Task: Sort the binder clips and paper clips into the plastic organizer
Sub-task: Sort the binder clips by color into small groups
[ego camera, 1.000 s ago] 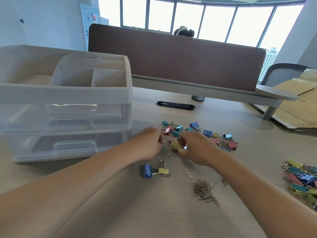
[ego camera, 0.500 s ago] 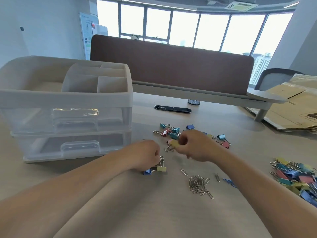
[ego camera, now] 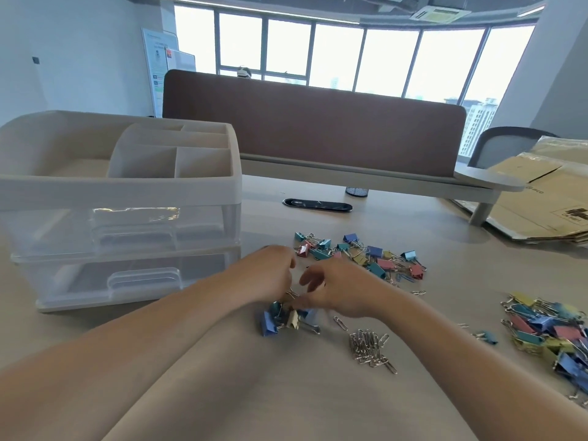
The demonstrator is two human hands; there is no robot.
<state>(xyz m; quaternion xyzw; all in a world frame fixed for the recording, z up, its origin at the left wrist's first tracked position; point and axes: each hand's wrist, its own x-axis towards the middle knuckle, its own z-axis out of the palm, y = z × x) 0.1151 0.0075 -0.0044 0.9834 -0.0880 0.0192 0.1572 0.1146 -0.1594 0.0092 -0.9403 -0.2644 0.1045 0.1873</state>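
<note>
Right hand [ego camera: 337, 291] nearer now, well clear of organizer [ego camera: 121, 190]

Your left hand [ego camera: 274, 276] and right hand [ego camera: 342, 292] sit knuckles-up and close together, fingers curled downward. Both bare forearms reach in from the lower corners. Blur hides any grip.

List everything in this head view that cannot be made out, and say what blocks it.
All in the head view:
- Whether the left hand grips anything: its own curled fingers hide it.
- The grip of the right hand: motion blur over the fingertips.
- The binder clips under the hands: partly covered, so the count is unclear.
- The far-right clip pile: cut off by the frame edge.
- The organizer drawers: cloudy plastic hides any contents.
</note>
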